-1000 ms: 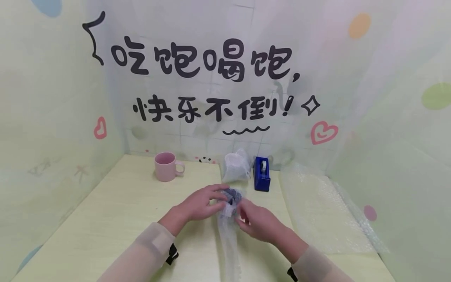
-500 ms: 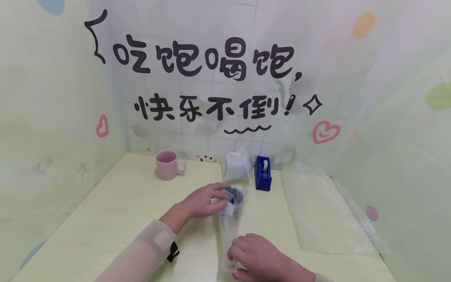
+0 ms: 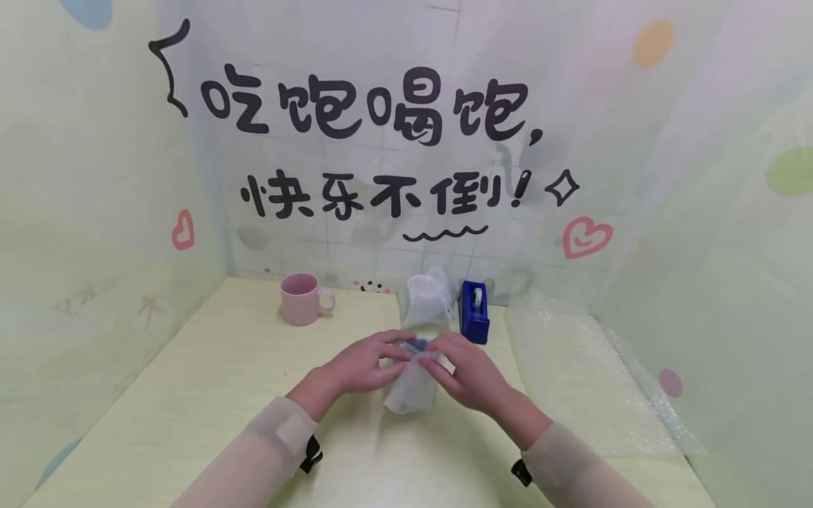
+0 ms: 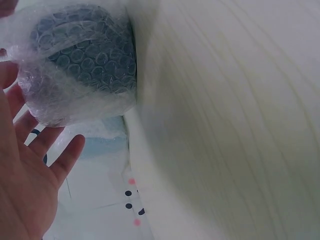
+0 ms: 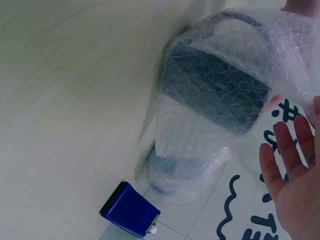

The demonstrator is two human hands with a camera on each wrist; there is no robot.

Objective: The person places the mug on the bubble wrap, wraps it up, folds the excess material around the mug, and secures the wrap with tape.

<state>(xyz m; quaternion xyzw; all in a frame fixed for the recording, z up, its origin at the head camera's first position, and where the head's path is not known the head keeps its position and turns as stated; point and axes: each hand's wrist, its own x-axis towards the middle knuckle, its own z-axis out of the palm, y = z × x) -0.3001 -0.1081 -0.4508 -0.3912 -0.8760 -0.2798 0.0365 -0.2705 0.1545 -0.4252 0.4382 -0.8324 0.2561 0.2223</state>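
Holding the dark bubble-wrapped bundle (image 5: pixel 217 82) on the pale table (image 3: pixel 190 381) between thumb and fingertips of the left hand (image 3: pixel 363 363), with the outer fingers spread, and pinching a fold of its clear wrap (image 5: pixel 290 65) in the right hand (image 3: pixel 473 374), with three fingers loose. Facing another wrapped item (image 3: pixel 427 300) just beyond, beside a blue tape dispenser (image 3: pixel 474 317), with a pink mug (image 3: pixel 300 303) off to the left and a flat bubble-wrap sheet (image 3: pixel 581 388) to the right.

On table (image 3: pixel 190 395): mug (image 3: pixel 300 305) left, wrapped bundle (image 3: pixel 427 300) behind nearer package (image 3: pixel 409 395), tape dispenser (image 3: pixel 473 314) right, bubble-wrap sheet (image 3: pixel 584 384) far right.
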